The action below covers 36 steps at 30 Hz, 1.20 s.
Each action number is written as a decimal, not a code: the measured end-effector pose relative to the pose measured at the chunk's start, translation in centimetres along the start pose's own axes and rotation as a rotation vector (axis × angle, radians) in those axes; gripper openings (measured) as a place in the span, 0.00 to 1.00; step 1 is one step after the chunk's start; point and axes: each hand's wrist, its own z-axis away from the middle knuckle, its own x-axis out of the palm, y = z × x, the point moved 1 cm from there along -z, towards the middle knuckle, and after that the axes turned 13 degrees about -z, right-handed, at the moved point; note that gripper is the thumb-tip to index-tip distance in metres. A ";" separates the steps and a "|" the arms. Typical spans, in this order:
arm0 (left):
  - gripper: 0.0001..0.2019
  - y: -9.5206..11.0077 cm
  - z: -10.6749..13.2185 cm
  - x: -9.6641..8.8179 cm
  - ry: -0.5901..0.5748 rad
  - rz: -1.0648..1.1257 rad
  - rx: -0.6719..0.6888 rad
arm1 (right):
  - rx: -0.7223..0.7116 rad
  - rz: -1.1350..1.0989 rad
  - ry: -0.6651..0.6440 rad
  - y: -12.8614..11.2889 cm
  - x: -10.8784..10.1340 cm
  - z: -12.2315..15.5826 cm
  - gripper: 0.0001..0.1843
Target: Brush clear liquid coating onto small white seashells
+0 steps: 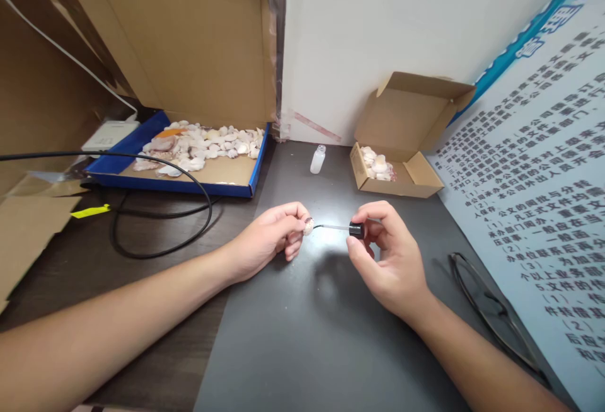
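Note:
Between thumb and fingers my left hand (278, 232) pinches a small pale seashell (309, 226) with a dark edge. My right hand (390, 257) grips the black cap of a brush applicator (357, 230). Its thin stem points left, and the dark tip is at or very close to the shell; contact is hard to tell. Behind the hands an uncapped small bottle (317, 161) with whitish contents stands on the dark grey mat (283, 336).
At back left a blue-edged box (217, 190) holds many shells. A small cardboard box (401, 188) with shells stands at back right. A black cable (161, 254) loops on the left, eyeglasses (496, 317) lie on the right, and a printed board (534, 179) leans beyond them.

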 end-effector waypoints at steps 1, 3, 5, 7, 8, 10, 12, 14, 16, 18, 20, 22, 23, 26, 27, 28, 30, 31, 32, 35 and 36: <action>0.05 0.0 0.0 0.0 0.001 -0.003 0.001 | -0.001 0.007 0.002 0.0 0.0 0.0 0.13; 0.05 0.0 0.0 0.0 0.001 -0.007 0.001 | -0.013 -0.001 0.004 -0.1 -0.1 -0.1 0.12; 0.05 -0.1 0.0 0.0 -0.002 -0.007 0.001 | -0.037 -0.022 -0.002 -0.2 -0.1 0.0 0.12; 0.05 -0.1 0.0 0.0 -0.003 -0.002 -0.001 | -0.050 -0.036 -0.012 -0.3 -0.1 0.0 0.12; 0.05 -0.1 0.0 0.0 -0.003 0.001 0.000 | -0.045 -0.037 -0.019 -0.2 -0.1 0.0 0.12; 0.05 -0.1 0.0 0.0 -0.002 0.006 0.004 | -0.023 -0.031 -0.034 -0.2 -0.1 0.0 0.12; 0.05 -0.1 0.0 -0.1 0.000 0.005 0.003 | -0.011 -0.019 -0.038 -0.2 -0.2 0.0 0.12; 0.05 0.0 0.1 -0.1 0.006 0.006 -0.001 | -0.024 -0.025 -0.032 -0.2 -0.3 0.0 0.12; 0.05 0.0 0.1 0.0 0.011 0.010 -0.005 | -0.040 -0.053 -0.036 -0.2 -0.3 0.0 0.12; 0.05 0.0 0.1 0.0 0.012 0.016 -0.010 | -0.034 -0.076 -0.058 -0.2 -0.2 0.1 0.12; 0.05 0.1 0.1 0.1 0.011 0.024 -0.010 | -0.009 -0.066 -0.072 -0.2 -0.1 0.0 0.12; 0.06 0.1 0.1 0.1 0.011 0.028 -0.005 | 0.006 -0.042 -0.066 -0.2 -0.1 0.0 0.12; 0.06 0.1 0.1 0.1 0.010 0.031 -0.003 | 0.002 -0.041 -0.060 -0.2 -0.1 0.0 0.12; 0.05 0.0 0.1 0.1 -0.003 0.044 -0.004 | -0.022 -0.075 -0.065 -0.2 -0.2 0.0 0.12; 0.05 0.0 0.1 0.1 -0.013 0.045 -0.005 | -0.022 -0.081 -0.071 -0.2 -0.2 0.1 0.12; 0.05 0.0 0.1 0.1 -0.023 0.045 -0.006 | -0.016 -0.080 -0.076 -0.2 -0.2 0.1 0.12; 0.05 0.0 0.1 0.1 -0.035 0.045 -0.007 | 0.006 -0.056 -0.073 -0.2 -0.2 0.1 0.12; 0.05 0.1 0.1 0.1 -0.037 0.046 -0.009 | 0.013 -0.043 -0.067 -0.2 -0.2 0.0 0.12; 0.05 0.1 0.1 0.1 -0.037 0.046 -0.013 | 0.015 -0.033 -0.060 -0.2 -0.2 0.0 0.12; 0.06 0.1 0.2 0.1 -0.029 0.042 -0.022 | -0.011 -0.040 -0.051 -0.2 -0.3 0.0 0.11; 0.06 0.1 0.2 0.1 -0.027 0.040 -0.023 | -0.018 -0.053 -0.055 -0.2 -0.3 0.0 0.11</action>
